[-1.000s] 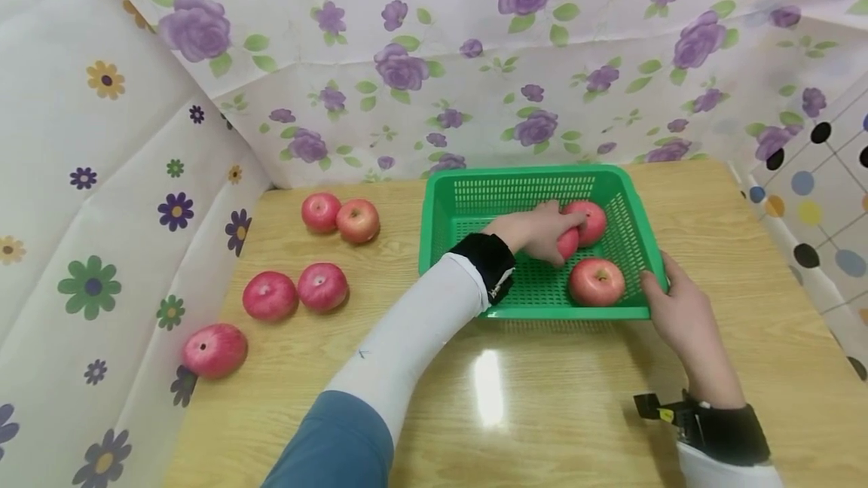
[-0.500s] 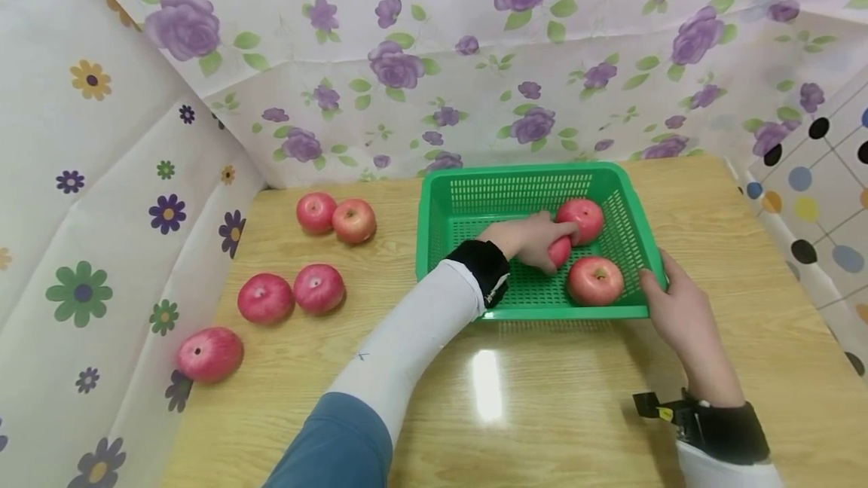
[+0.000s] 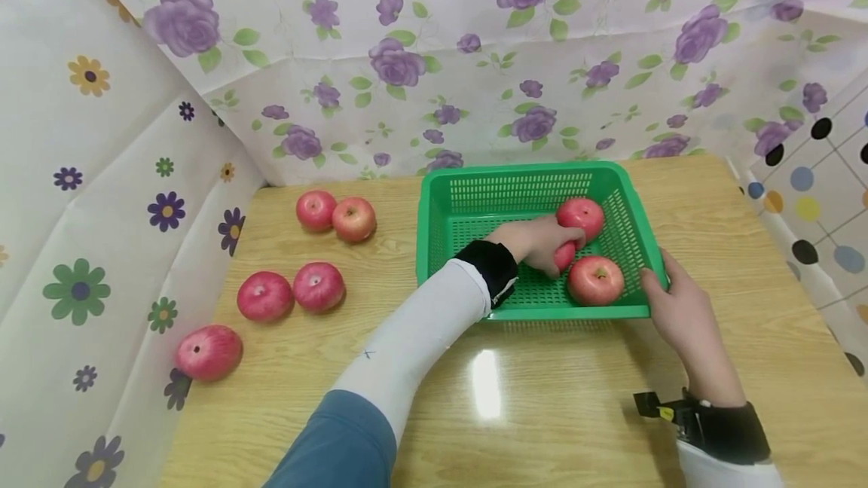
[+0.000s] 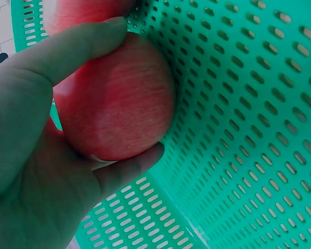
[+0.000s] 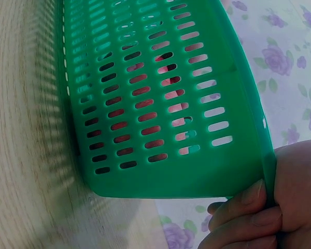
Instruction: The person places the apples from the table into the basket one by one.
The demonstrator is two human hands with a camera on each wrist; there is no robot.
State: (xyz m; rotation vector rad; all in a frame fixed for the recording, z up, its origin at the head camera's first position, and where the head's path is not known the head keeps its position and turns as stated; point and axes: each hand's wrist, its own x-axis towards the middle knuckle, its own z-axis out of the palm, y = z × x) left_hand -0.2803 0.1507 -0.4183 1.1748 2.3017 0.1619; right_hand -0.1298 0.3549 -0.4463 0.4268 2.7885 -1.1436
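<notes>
Inside the green plastic basket (image 3: pixel 536 313), my left hand (image 3: pixel 539 243) holds a red apple (image 4: pixel 119 98) between thumb and fingers. In the head view most of that apple is hidden by the hand. Two more apples lie in the basket's right part: one behind (image 3: pixel 581 218) and one in front (image 3: pixel 595 281) of the held one. My right hand (image 3: pixel 681 318) grips the basket's right rim near the front corner. In the right wrist view its fingers (image 5: pixel 249 218) curl over that rim, against the outer wall.
On the wooden table (image 3: pixel 325 413), left of the basket, lie several apples: a pair at the back (image 3: pixel 353 219), a pair in the middle (image 3: pixel 319 287) and one at the left edge (image 3: pixel 209 352). A flowered sheet (image 3: pixel 407 111) hangs behind the table.
Over the last second, my left hand has shifted only slightly in the basket with the apple, latterly a little right toward the front apple. The right hand stays on the rim.
</notes>
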